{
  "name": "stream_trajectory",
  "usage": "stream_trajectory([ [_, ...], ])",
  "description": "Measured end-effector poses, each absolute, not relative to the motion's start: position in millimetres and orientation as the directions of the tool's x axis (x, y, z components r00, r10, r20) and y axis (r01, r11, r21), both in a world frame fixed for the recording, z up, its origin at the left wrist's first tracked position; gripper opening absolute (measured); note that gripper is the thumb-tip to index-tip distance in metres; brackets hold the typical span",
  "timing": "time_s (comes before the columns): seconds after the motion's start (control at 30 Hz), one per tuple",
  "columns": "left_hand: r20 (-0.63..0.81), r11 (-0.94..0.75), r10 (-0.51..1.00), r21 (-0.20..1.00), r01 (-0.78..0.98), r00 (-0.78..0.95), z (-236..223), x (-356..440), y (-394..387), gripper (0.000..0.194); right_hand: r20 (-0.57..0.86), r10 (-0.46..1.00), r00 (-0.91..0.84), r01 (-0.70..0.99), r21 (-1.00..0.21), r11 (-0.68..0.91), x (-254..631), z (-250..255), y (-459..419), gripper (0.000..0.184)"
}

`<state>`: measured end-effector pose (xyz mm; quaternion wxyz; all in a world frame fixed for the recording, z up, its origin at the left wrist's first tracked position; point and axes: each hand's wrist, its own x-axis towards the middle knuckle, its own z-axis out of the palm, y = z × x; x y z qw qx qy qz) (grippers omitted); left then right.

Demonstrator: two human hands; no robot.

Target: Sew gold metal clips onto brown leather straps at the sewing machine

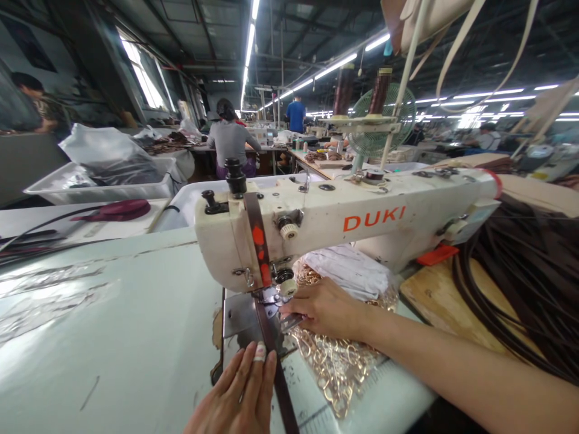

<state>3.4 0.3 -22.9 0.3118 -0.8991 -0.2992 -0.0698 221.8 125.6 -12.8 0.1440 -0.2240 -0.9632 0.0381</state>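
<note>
Two hands [244, 392] work one strap [281, 386], seemingly leather.

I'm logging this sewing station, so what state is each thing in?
Left hand, open, fingers against the strap
Right hand, fingers bent beside the presser foot
Strap, leading to the presser foot
Sewing machine, running or stopped unclear
Clear bag, filled with gold-coloured hardware
Bin, loaded
Thread cones, upright
Ceiling lights, lit
Fan, spinning or still unclear
</note>
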Motion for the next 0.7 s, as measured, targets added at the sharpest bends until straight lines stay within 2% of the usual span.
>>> stream_trajectory([
  [0.17,0.231,-0.646,0.461,-0.575,0.502,0.857,-2,13,5,0.047,0.26,0.435,-0.862,0.419,-0.12,0.9,222,-12,125,0.027],
  [0.4,0.245,-0.691,0.515,-0.448,0.567,0.821,-1,14,0,0.083,0.255,0.432,-0.865,0.413,-0.125,0.902,221,-11,125,0.025],
  [0.53,0.238,-0.69,0.58,-0.365,0.625,0.779,7,18,-2,0.089,0.247,0.437,-0.865,0.418,-0.126,0.9,221,-9,125,0.023],
  [0.7,0.253,-0.692,0.579,-0.352,0.631,0.775,16,20,0,0.087,0.238,0.438,-0.867,0.419,-0.131,0.899,221,-9,125,0.023],
])
